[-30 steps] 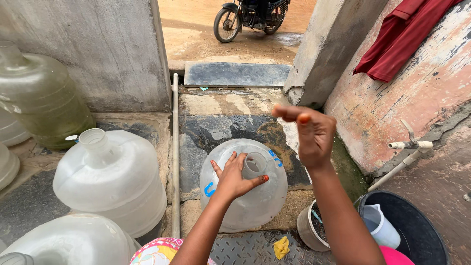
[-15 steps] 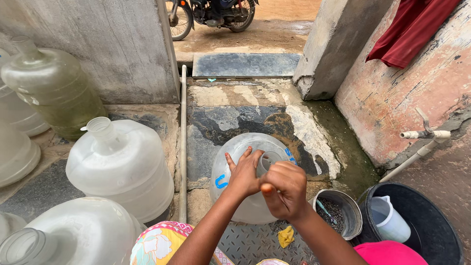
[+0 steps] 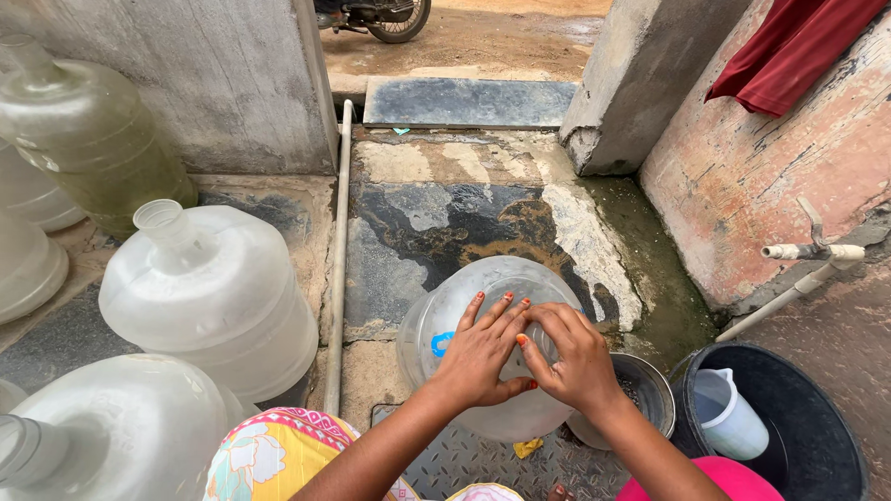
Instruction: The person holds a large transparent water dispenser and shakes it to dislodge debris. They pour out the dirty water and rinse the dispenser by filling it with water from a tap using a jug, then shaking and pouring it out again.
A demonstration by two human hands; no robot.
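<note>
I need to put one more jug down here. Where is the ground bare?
Bare: the wet slab between the pipe and the mossy strip by the pink wall. Crowded: large jugs left of the pipe; the jug under both hands, a metal bowl and black tub to the right.

One view only, from the person's head, tipped steeply down and a little forward. It sits close above both arms, which rise from six o'clock and meet near centre frame: the left hand (image 3: 480,357) and right hand (image 3: 573,359) rest on a clear water jug (image 3: 464,306) right below the lens. The wet concrete floor (image 3: 445,213) runs away toward twelve o'clock, where a motorbike wheel (image 3: 397,17) marks the far edge. At nine o'clock another jug (image 3: 209,297) stands near; at three o'clock a tap (image 3: 817,250) juts from the wall. No second view shares the scene.
</note>
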